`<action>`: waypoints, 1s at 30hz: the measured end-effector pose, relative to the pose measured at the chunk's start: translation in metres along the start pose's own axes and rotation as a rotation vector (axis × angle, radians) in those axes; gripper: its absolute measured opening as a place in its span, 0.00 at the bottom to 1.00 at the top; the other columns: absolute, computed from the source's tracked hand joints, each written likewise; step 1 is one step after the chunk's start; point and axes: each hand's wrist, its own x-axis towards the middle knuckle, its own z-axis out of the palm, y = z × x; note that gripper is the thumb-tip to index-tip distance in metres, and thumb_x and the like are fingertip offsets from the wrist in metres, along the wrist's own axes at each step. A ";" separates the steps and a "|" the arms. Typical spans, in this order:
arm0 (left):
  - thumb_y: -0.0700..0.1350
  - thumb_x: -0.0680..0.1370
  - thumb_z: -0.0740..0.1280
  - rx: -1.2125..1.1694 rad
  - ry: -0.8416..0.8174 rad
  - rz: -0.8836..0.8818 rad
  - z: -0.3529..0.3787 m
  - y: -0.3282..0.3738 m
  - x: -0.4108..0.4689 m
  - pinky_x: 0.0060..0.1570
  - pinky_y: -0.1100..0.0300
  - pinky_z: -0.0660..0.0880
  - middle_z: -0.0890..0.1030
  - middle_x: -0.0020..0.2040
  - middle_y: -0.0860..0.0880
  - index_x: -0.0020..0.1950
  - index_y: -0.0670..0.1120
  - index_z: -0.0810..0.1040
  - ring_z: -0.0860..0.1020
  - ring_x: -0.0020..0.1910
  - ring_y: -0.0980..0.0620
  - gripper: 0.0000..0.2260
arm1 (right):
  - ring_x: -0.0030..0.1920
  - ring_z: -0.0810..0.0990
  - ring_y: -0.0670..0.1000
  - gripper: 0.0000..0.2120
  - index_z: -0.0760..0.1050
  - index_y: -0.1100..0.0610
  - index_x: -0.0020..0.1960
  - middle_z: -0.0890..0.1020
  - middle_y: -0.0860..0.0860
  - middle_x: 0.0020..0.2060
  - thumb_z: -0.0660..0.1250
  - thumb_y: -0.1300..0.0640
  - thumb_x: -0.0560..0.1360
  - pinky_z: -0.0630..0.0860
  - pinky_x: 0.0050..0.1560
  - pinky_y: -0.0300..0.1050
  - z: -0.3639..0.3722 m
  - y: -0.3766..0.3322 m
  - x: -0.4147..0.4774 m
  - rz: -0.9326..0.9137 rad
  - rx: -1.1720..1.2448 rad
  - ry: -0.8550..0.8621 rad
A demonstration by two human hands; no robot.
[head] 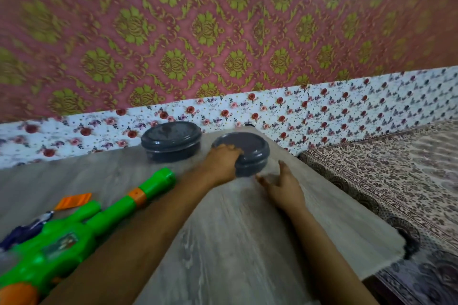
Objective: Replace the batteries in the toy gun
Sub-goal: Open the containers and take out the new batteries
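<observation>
While the green toy gun point(74, 228) lies untouched on the near left of the desk point(235, 242), a grey round container point(252, 148) at the far middle is being attended to. Its contents cannot be seen. The step in hand is judged to be fetching batteries or opening a store for them, with the gun itself not yet handled.

The left hand point(221, 163) is laid over the near left edge of the lid, and its fingers point(230, 148) are curled over the rim in a grip. The right hand point(283, 189) is held just beside the container's near right side, its fingers point(283, 167) spread and holding nothing. Whether they touch the container cannot be told through the blur.

The next move is judged to call for the base to be steadied by the right hand while the lid is lifted or twisted by the left.

A second grey container point(171, 140), also lidded, stands just to the left. An orange flat piece point(73, 200) lies beyond the gun, and a blurred blue object point(27, 228) lies at the gun's left side. A patterned bed cover point(396, 181) is seen to the right of the desk.
</observation>
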 end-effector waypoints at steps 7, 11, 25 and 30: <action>0.39 0.77 0.62 -0.220 -0.052 0.177 -0.023 0.041 -0.108 0.65 0.60 0.64 0.73 0.67 0.48 0.70 0.48 0.70 0.70 0.66 0.51 0.21 | 0.72 0.63 0.57 0.41 0.51 0.53 0.76 0.61 0.54 0.74 0.64 0.39 0.71 0.60 0.72 0.56 -0.045 0.010 -0.069 0.103 0.551 -0.024; 0.43 0.76 0.68 -0.365 -0.086 0.235 -0.038 0.046 -0.138 0.56 0.70 0.62 0.74 0.66 0.47 0.69 0.46 0.71 0.71 0.63 0.52 0.22 | 0.73 0.60 0.54 0.48 0.44 0.55 0.77 0.58 0.54 0.75 0.69 0.44 0.68 0.61 0.69 0.49 -0.057 0.025 -0.119 0.001 0.367 -0.157; 0.57 0.70 0.71 0.093 -0.079 0.243 -0.034 0.065 -0.141 0.52 0.54 0.70 0.77 0.59 0.47 0.65 0.49 0.69 0.75 0.56 0.46 0.27 | 0.69 0.67 0.57 0.64 0.40 0.64 0.75 0.66 0.59 0.71 0.74 0.35 0.59 0.64 0.68 0.49 -0.020 0.003 -0.147 -0.082 -0.238 -0.059; 0.59 0.71 0.68 0.298 -0.068 0.279 -0.042 0.083 -0.133 0.42 0.56 0.69 0.80 0.52 0.49 0.58 0.48 0.76 0.77 0.50 0.47 0.21 | 0.70 0.66 0.56 0.64 0.41 0.64 0.75 0.64 0.58 0.72 0.72 0.32 0.58 0.62 0.68 0.48 -0.017 0.000 -0.146 -0.058 -0.276 -0.027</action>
